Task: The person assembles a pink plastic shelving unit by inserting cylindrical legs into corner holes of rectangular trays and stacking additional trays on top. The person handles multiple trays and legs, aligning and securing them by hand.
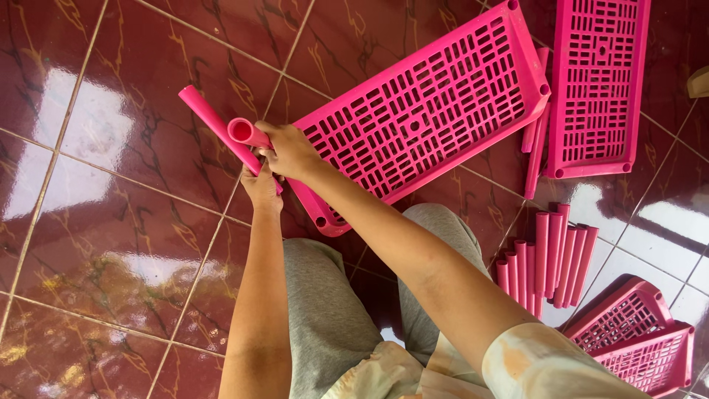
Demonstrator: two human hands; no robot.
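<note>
My right hand (292, 151) grips a short pink plastic tube (242, 131), its open end facing the camera, at the near corner of a pink slotted shelf tray (436, 111) that lies tilted across my lap. My left hand (262, 188) sits just below it and holds a second, longer pink tube (210, 118) that slants up to the left. Both hands touch each other at the tray's corner. My knees in grey trousers (325, 310) show under the tray.
A second pink slotted tray (598, 89) lies at the top right with loose tubes (538, 144) beside it. A bundle of several pink tubes (550, 258) rests on the dark red tiled floor (111, 222). More pink trays (642, 340) are stacked at the bottom right.
</note>
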